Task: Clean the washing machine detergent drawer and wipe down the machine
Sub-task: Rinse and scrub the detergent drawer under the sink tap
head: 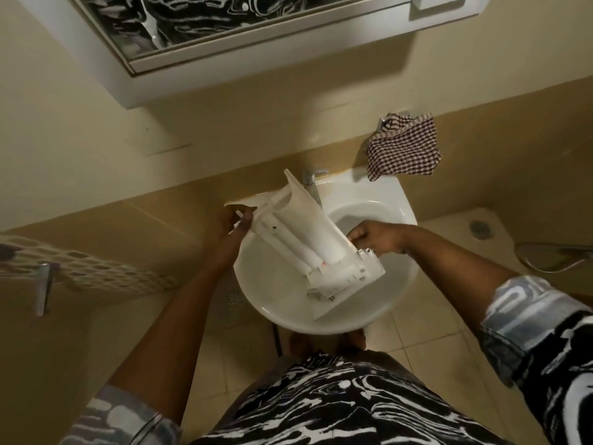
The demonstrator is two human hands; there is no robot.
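Observation:
A long white plastic detergent drawer (308,239) is held tilted over the white wash basin (378,300), its underside facing up. My left hand (229,224) grips the drawer's far end at the basin's left rim. My right hand (373,237) grips its right side near the end with the moulded fittings. The chrome tap (313,178) stands just behind the drawer, partly hidden by it.
A red-and-white checked cloth (404,149) hangs on a wall hook right of the tap. A mirrored cabinet (224,36) hangs above the basin. A perforated basket (86,271) sits at left. Beige floor tiles with a drain (480,228) lie at right.

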